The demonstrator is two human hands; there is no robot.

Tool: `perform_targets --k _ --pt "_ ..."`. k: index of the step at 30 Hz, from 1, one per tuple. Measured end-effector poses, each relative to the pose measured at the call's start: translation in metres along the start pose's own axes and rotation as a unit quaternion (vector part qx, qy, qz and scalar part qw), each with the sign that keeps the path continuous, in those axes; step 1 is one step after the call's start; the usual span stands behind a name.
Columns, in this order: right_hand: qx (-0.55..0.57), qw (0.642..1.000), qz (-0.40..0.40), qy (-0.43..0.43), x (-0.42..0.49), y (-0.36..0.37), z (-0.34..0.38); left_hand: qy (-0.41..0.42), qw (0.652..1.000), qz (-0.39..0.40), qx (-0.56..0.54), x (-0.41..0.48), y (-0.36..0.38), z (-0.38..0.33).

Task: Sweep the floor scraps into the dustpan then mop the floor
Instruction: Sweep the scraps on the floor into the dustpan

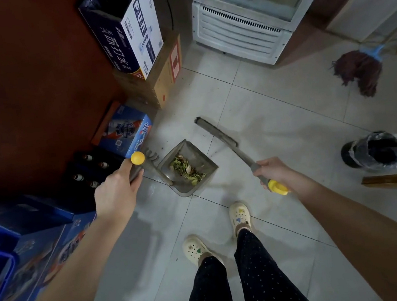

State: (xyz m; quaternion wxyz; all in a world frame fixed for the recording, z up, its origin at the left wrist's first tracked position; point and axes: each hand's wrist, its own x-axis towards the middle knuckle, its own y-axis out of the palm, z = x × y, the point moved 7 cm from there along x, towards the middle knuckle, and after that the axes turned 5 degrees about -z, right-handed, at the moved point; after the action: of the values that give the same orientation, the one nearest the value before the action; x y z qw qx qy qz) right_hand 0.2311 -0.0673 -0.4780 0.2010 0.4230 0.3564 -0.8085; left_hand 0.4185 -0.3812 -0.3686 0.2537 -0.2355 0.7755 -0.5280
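Note:
A grey dustpan point(194, 154) sits on the tiled floor with green and brown scraps point(187, 169) inside it. My left hand point(116, 187) grips its long grey handle just below the yellow end cap point(137, 158). My right hand point(273, 171) grips the grey broom handle near its yellow end point(278, 187). The broom head point(216, 132) lies just right of the dustpan, bristles near the floor. A dark red mop point(359, 71) with a blue collar leans at the far right.
Stacked cardboard boxes point(142, 46) and blue drink cartons point(126, 132) line the left wall, with bottles in a crate point(90, 169). A white display fridge point(245, 16) stands ahead. A lined black bin point(376, 149) stands right. My feet point(217, 234) are below the dustpan.

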Motion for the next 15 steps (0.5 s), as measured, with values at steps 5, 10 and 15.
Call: perform_targets --k 5,10,15 --pt "-0.078 0.996 0.049 -0.008 -0.006 0.035 -0.012 -0.007 1.0 0.008 0.002 -0.001 0.003 -0.003" --pt "-0.089 0.991 0.102 -0.014 -0.048 0.054 -0.026 -0.014 1.0 0.011 -0.004 -0.002 0.001 -0.003" --pt "-0.027 0.996 0.086 -0.011 -0.068 0.028 -0.025 -0.013 1.0 0.018 -0.007 -0.003 -0.003 -0.007"
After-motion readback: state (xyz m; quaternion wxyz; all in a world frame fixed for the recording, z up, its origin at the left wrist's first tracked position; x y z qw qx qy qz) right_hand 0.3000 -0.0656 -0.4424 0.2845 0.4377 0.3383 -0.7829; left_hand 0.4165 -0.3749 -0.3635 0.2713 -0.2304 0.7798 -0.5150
